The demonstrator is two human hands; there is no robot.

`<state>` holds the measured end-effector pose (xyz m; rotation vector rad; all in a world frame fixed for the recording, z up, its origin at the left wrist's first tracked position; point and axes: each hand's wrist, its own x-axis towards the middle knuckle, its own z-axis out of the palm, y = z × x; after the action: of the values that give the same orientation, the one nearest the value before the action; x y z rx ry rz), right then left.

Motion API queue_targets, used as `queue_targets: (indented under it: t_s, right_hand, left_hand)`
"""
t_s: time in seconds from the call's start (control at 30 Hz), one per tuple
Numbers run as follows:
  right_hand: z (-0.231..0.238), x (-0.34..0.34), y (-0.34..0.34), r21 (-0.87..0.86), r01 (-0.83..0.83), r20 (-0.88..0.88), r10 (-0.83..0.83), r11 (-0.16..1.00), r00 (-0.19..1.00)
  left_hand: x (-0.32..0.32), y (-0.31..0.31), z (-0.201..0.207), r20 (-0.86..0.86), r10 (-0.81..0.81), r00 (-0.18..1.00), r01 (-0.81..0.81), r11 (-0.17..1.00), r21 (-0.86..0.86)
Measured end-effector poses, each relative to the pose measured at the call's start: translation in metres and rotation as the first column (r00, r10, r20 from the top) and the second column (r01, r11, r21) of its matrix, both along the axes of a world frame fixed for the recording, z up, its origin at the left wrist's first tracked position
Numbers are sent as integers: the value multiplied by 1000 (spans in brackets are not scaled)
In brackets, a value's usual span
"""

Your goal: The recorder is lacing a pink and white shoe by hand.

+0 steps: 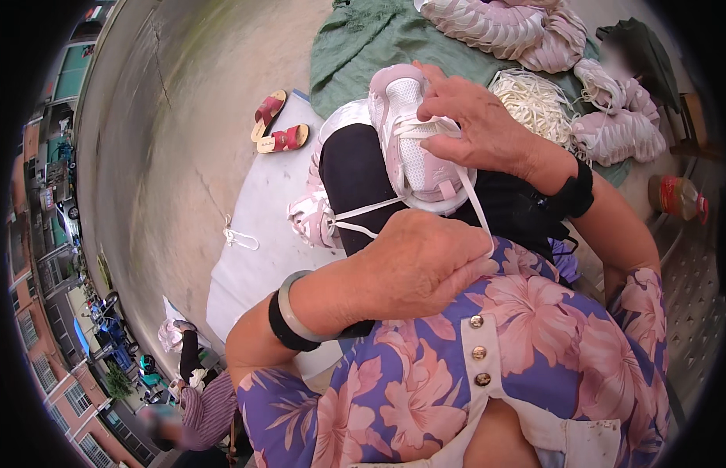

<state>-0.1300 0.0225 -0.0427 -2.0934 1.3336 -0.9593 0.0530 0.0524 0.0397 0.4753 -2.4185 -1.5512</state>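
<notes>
A pink and white sneaker [419, 144] rests on my black-clad lap, with white laces partly threaded across its front. My right hand [484, 129] lies over the sneaker's right side, its thumb and fingers curved against the upper and the laces. Close to my chest, my left hand [429, 257] is closed in a pinch on a white shoelace [478, 204] that runs up to the sneaker. Its fingertips are partly hidden. To the left of my knee, another pink and white sneaker [312, 220] has a loose lace near it.
A heap of white laces [534, 101] lies on green cloth [347, 47], near bundled pink shoes [620, 136]. Red sandals [283, 139] stand on a white sheet [250, 187]. A bottle [678, 197] is at right. Another person [211, 409] sits lower left.
</notes>
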Motion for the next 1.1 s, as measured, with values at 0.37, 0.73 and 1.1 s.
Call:
queue_targets:
  t_s: [0.37, 0.73, 1.1]
  right_hand:
    - [-14, 23, -18, 37, 51, -211, -42, 998, 977]
    - [95, -90, -23, 461, -41, 71, 9, 887, 997]
    - [42, -211, 107, -176, -164, -615, 22, 971, 788]
  left_hand:
    - [15, -6, 11, 66, -90, 994, 95, 993, -67]
    - [104, -10, 14, 208, 431, 878, -344, 871, -351]
    - [226, -2, -70, 159, 747, 646, -266, 415, -870]
